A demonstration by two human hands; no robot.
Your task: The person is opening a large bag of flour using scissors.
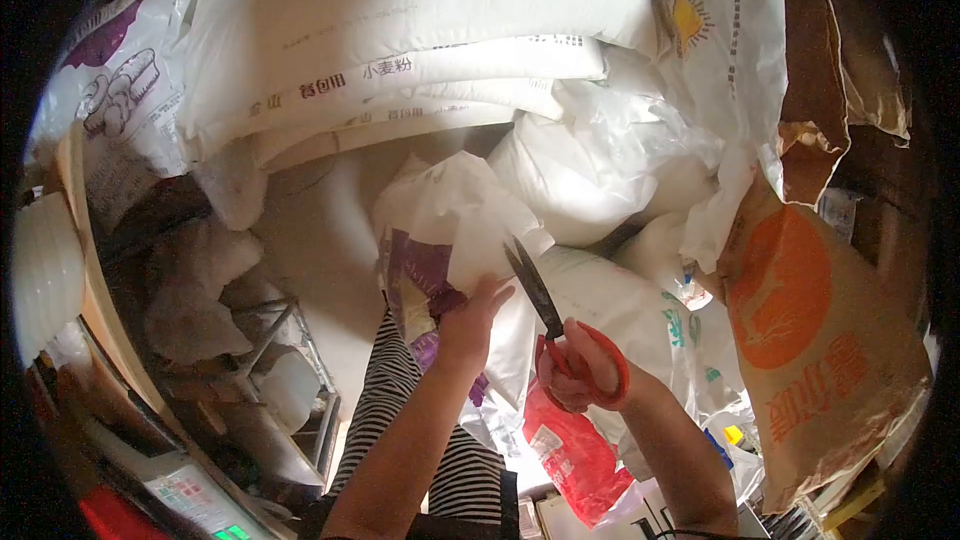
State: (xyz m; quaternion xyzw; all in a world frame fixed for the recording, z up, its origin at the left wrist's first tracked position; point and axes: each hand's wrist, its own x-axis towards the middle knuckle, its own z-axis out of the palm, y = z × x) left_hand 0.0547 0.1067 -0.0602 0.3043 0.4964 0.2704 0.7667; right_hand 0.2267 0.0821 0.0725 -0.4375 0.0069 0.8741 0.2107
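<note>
My right hand [580, 365] is closed through the red handles of a pair of scissors [538, 298], whose dark blades point up and to the left. The blades look nearly together, and their tips lie against or just above a white bag with purple print [455, 220]. On that bag's near side, my left hand [478, 312] has its fingers gathered on the crumpled plastic, partly hidden from view. The bag leans upright in front of my striped clothing [385, 395].
Large white flour sacks [400, 10] are stacked at the back. Clear plastic-wrapped white bags [590, 160] lie behind the scissors. A brown paper sack with an orange circle [830, 350] stands at right, a red bag [575, 460] below. A metal frame [325, 410] stands at left.
</note>
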